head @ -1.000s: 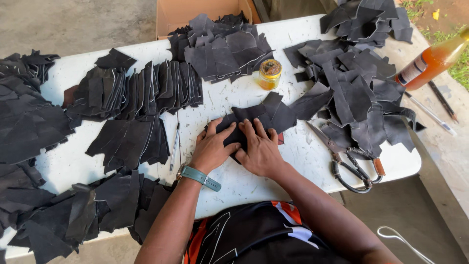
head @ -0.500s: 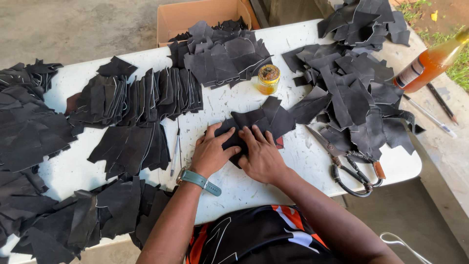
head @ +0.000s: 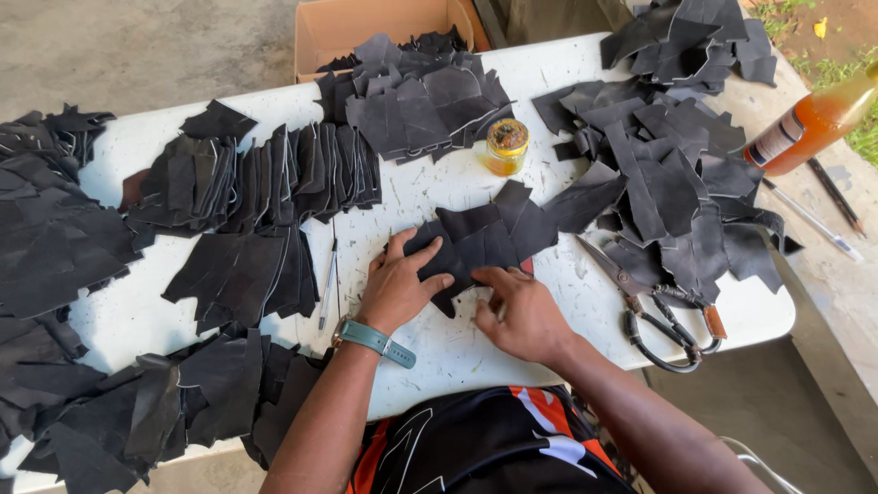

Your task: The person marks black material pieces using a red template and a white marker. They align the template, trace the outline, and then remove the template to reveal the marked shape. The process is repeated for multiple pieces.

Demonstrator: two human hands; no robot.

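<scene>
A black leather piece lies flat on the white table in front of me. My left hand, with a teal watch on the wrist, presses flat on its left part. My right hand rests palm down at its lower right edge, fingers spread along the leather. Neither hand grips anything.
Stacks of black leather cut-outs fill the left, another heap lies right, more at the back. A small yellow-lidded jar, large scissors, a pen, an orange bottle, pencils and a cardboard box surround them.
Both hands have slid slightly apart over the leather piece, the right hand moving down toward the table's near edge. The piece stays in place.
</scene>
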